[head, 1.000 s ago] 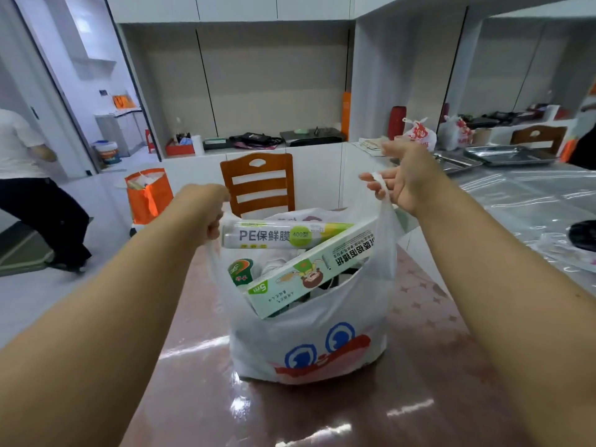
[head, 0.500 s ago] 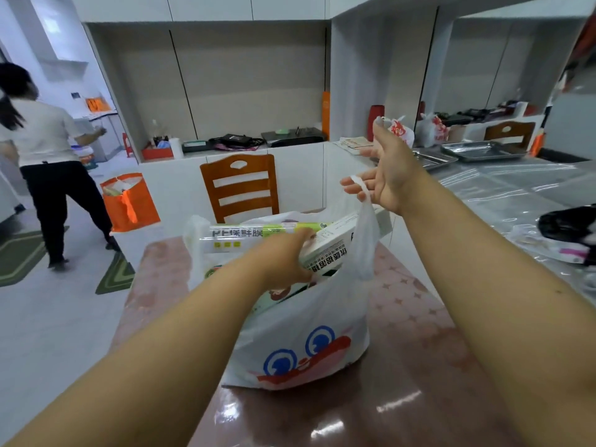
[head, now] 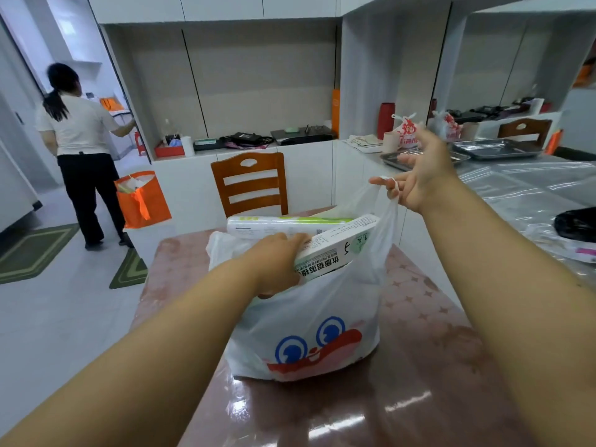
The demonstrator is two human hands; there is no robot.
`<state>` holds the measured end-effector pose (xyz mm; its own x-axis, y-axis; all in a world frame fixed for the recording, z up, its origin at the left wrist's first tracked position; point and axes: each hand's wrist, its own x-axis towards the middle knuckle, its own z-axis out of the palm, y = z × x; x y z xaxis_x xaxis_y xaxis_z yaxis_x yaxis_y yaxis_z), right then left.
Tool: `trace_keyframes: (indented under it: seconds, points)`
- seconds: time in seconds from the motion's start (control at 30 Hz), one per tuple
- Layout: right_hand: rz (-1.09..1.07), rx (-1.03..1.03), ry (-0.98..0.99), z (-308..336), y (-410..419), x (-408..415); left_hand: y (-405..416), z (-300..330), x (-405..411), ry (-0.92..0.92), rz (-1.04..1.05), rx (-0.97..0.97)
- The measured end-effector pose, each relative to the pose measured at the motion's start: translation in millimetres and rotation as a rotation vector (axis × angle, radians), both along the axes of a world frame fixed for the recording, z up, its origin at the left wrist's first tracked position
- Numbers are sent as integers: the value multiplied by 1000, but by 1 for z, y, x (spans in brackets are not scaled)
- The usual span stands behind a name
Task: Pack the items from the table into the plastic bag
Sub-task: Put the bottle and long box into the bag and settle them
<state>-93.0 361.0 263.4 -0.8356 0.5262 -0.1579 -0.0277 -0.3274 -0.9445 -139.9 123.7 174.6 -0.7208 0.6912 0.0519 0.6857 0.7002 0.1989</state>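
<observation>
Your left hand (head: 277,262) grips the near end of the long white-and-green cardboard box (head: 335,250), fingers curled over its top edge, thumb hidden under it. The box sits in the mouth of the white plastic bag with the blue-eyed red cartoon face (head: 309,337), which stands on the glossy brown table (head: 419,366).

Key relation: the box's long axis runs from your left hand, up and to the right, toward the bag handle. Its far right end pokes above the bag rim, just below the handle. So the box lies tilted, not flat, and only partly in.

Your right hand (head: 422,175) holds the bag's right handle loop (head: 392,201) up and out; the loop hangs over the lower fingers, which curl round it, while the upper fingers are spread loose. That keeps the mouth open on the right side.

A second long white box with a green stripe (head: 290,224) lies behind the first, about level across the bag top, also sticking out.

Your left hand is the one on the box, so the next move likely falls to it: push along the axis or tip the near end down so the box slides deeper. Risk, as I judge it: the high right corner catches the thin plastic near the handle.

No loose items show on the table around the bag, so packing looks close to done.
</observation>
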Motion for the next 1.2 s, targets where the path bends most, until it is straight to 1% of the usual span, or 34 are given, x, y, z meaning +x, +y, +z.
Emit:
trace_keyframes:
  seconds: [0.1,0.23,0.33,0.4,0.6,0.67,0.93,1.2]
  points:
    - [39,41,-19,2,-1,1,4,3,2,49,-4,-28]
    - [120,204,-41,7,-13,-1,9,4,6,141,-30,-61]
    - [122,297,-71,8,-19,-1,6,3,6,156,-65,-70]
    - [109,325,-102,8,-21,-1,3,1,6,158,-84,-76]
    - [76,318,-157,11,-29,-1,-1,-12,8,257,-139,-42]
    - [87,320,-162,11,-32,-1,1,-11,7,264,-140,-20]
    - [75,285,-131,10,-31,4,0,-9,6,221,-113,32]
    - [71,282,-157,9,-28,0,-1,-9,4,150,-157,39]
